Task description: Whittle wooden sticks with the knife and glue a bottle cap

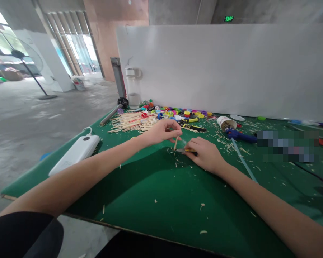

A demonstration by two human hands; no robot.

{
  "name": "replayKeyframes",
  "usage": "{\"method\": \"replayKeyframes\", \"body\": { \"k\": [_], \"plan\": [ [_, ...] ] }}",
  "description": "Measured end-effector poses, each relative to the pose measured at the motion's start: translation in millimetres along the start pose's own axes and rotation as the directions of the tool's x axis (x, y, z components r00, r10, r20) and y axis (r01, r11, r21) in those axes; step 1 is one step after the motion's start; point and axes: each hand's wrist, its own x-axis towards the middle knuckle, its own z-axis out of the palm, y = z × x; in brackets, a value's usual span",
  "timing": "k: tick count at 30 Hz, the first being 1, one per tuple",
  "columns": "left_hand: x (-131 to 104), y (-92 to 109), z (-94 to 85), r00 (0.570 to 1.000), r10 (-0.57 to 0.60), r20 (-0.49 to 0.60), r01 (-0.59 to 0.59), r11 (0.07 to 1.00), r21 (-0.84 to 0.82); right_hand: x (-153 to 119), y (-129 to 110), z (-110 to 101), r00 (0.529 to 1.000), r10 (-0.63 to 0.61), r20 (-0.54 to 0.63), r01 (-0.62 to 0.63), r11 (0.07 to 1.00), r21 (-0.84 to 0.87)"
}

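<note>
Near the middle of the green table (140, 190), my left hand (164, 132) pinches the top of a short wooden stick (176, 142). The stick stands almost upright, its lower end at the tabletop among pale shavings. My right hand (204, 153) is closed around a utility knife (191, 152) with a yellow and black handle. Its blade points left and lies close to the foot of the stick; whether it touches the wood I cannot tell. Behind my hands lies a second yellow and black utility knife (193, 127).
A pile of wooden sticks (131, 121) and many coloured bottle caps (187, 113) lie at the back. A white power bank (74, 154) is on the left, beneath a glass bottle (133, 89). To the right are a tipped paper cup (226, 123) and a blue glue gun (240, 136).
</note>
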Motion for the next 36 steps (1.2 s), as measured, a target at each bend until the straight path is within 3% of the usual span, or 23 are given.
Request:
{"method": "replayKeyframes", "body": {
  "k": [6, 12, 20, 27, 33, 36],
  "plan": [
    [0, 0, 1.8, 0.997, 0.038, -0.071, -0.033, 0.997, 0.066, -2, 1, -3, 1.0, -0.006, 0.02, 0.005, 0.998, 0.056],
    [-4, 0, 3.7, 0.997, 0.038, -0.066, -0.024, 0.98, 0.197, -7, 9, -2, 1.0, 0.016, -0.014, -0.014, 0.993, 0.115],
    [0, 0, 7.3, 0.964, 0.171, -0.204, -0.095, 0.938, 0.333, -7, 11, -4, 0.998, 0.023, -0.055, -0.014, 0.987, 0.159],
    [-2, -2, 11.5, 0.978, 0.092, -0.188, -0.049, 0.974, 0.223, -5, 10, -5, 0.999, 0.041, -0.02, -0.038, 0.992, 0.12],
    [-5, 6, 17.8, 0.966, 0.035, -0.254, 0.036, 0.963, 0.269, -5, 10, -5, 0.999, 0.046, -0.019, -0.044, 0.994, 0.097],
    [-5, 8, 18.9, 0.95, 0.06, -0.307, 0.052, 0.937, 0.344, -4, 10, -4, 0.998, 0.058, -0.014, -0.057, 0.995, 0.085]
  ]
}}
